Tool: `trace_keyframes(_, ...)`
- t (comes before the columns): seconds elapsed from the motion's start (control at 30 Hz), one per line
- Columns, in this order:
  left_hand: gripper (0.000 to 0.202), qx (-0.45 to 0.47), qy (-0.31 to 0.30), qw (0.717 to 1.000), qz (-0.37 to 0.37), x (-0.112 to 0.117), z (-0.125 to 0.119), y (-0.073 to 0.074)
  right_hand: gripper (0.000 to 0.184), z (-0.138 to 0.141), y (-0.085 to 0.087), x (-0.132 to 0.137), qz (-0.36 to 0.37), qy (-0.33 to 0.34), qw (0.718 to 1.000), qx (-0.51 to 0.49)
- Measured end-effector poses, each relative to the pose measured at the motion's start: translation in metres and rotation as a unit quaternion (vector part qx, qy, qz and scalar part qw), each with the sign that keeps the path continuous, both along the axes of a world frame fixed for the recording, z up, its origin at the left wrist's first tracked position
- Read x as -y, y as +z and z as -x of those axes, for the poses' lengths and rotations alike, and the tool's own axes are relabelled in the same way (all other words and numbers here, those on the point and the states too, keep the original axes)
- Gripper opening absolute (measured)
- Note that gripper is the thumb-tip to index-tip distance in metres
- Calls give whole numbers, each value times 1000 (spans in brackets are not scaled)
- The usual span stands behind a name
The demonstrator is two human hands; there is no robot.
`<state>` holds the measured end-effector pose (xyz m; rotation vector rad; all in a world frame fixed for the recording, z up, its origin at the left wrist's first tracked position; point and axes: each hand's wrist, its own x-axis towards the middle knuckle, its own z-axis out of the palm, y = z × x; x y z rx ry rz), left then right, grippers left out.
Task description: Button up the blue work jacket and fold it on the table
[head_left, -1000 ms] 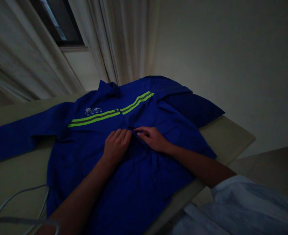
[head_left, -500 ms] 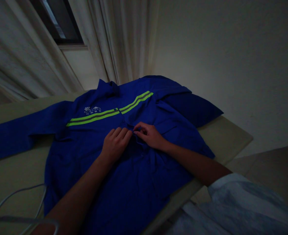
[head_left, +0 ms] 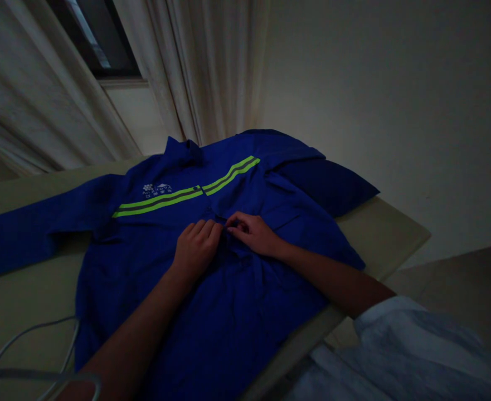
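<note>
A blue work jacket (head_left: 153, 289) lies spread out, front side up, with a yellow-green and grey stripe (head_left: 157, 206) across its chest and white lettering above the stripe. At the middle of the front, below the stripe, my left hand (head_left: 197, 245) is closed on the jacket's front edge. Close beside it, my right hand (head_left: 253, 233) pinches the cloth of the same opening between thumb and forefinger. The fingertips of both hands nearly meet. Whatever fastener lies between them is too small and dark to make out.
The jacket rests on a pale table (head_left: 387, 234) whose corner juts out at the right. A white cable (head_left: 28, 328) loops at the lower left. Behind stand curtains (head_left: 212, 67), a dark window (head_left: 107, 39) and a plain wall (head_left: 374, 100).
Both hands stay at the jacket's front opening, with only slight finger movement. The jacket lies as before.
</note>
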<state>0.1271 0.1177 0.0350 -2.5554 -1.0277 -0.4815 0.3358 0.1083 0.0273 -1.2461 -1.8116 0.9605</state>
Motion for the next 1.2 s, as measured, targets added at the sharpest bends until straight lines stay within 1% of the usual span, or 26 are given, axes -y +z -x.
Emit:
trace_keyframes(0.1, 22, 30, 16, 999, 20, -1, 0, -2, 13, 0, 0, 2, -19, -8, 1000, 18)
trace_keyframes(0.27, 7, 132, 34, 985, 106, -3, -1, -8, 17, -1, -1, 4, -58, -10, 997, 49)
trace_keyframes(0.33, 8, 165, 37, 977, 130, -4, 0, -9, 19, -2, -2, 5, -76, -3, 995, 58)
trace_keyframes(0.43, 12, 189, 30, 972, 138, -3, 1, -11, 22, -4, -6, 6, -110, 10, 991, 69)
trace_keyframes(0.53, 17, 193, 12, 972, 134, -4, 2, -12, 23, -5, -7, 7, -133, 16, 988, 71)
trace_keyframes(0.63, 16, 201, 7, 971, 130, -6, 4, -13, 22, -4, -6, 7, -111, 10, 992, 61)
trace_keyframes(0.8, 15, 228, -29, 967, 105, -7, 5, -15, 19, -1, -3, 3, -13, -22, 1000, -14)
trace_keyframes(0.9, 17, 216, -41, 971, 93, -6, 5, -16, 18, 1, -3, 2, 0, -16, 1000, -17)
trace_keyframes(0.97, 17, 222, -40, 969, 105, -7, 4, -16, 18, 1, -3, 3, -5, -5, 1000, 1)
trace_keyframes(1.07, 17, 260, -30, 949, 174, -9, 4, -13, 17, 1, -1, 3, -7, 7, 1000, 26)
trace_keyframes(1.13, 16, 300, -19, 920, 250, -12, 5, -11, 17, 1, 0, 3, -8, 3, 999, 38)
trace_keyframes(1.2, 18, 338, -12, 879, 335, -14, 6, -8, 17, 2, 0, 3, -9, -7, 999, 46)
